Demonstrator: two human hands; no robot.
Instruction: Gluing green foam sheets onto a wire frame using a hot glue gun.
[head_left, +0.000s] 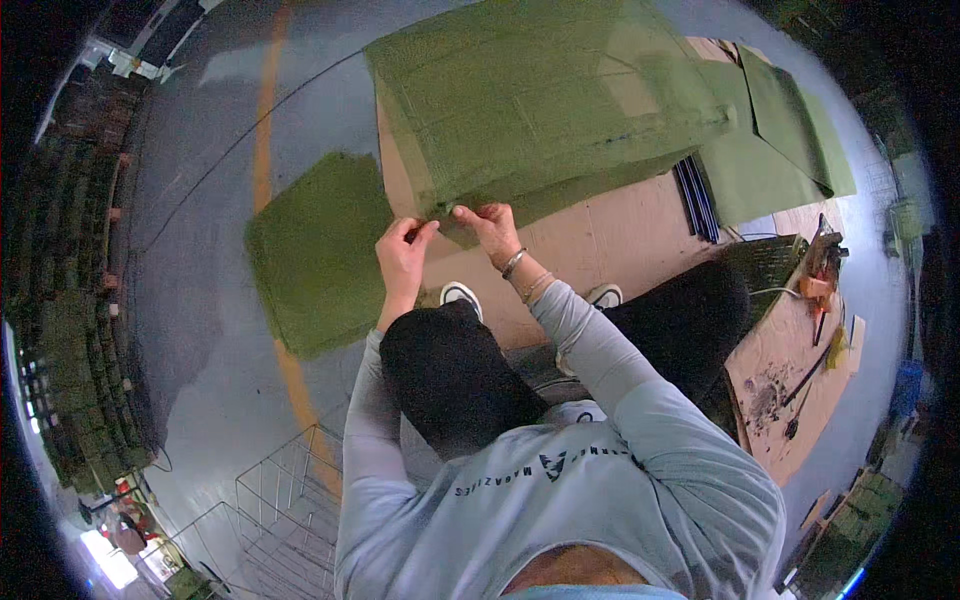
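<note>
The right hand (pixel 495 235) pinched the green sheet (pixel 560 95) at upper centre, seemingly to steady its edge; the left hand (pixel 402 258) had fingers nearly meeting, their hold unclear.

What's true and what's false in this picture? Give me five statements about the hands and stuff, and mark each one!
1. The right hand is at the big green sheet's edge. True.
2. The left hand wears a glove. False: the left hand is bare.
3. The floor line is blue. False: the floor line is yellow-orange.
4. The black bars lie right of both hands. True.
5. The trousers are white. False: the trousers are black.
</note>
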